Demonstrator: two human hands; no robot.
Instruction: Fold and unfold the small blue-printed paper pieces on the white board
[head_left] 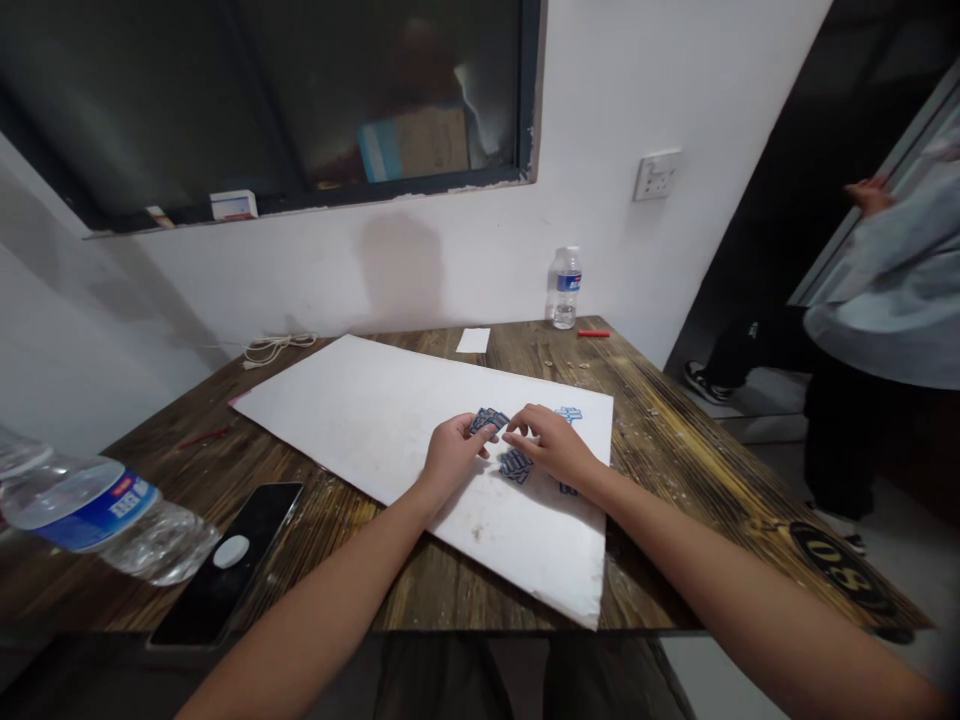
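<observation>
My left hand [452, 455] rests on a large white board [390, 420], its fingers closed round a small fan of blue-backed cards [489, 419]. My right hand [546, 442] sits just beside it, fingers pinched at the edge of that fan. Under my right hand lies a small pile of the same cards [516, 466]. More blue pieces [570, 414] show on the board just beyond my right hand, partly hidden by it.
The board lies on a worn wooden table [675, 430]. A water bottle [101, 518] lies at the near left beside a black phone [229, 565]. Another bottle [565, 287], a paper slip [473, 340] and a red pen [593, 333] are by the wall. A person [885, 330] stands at the right.
</observation>
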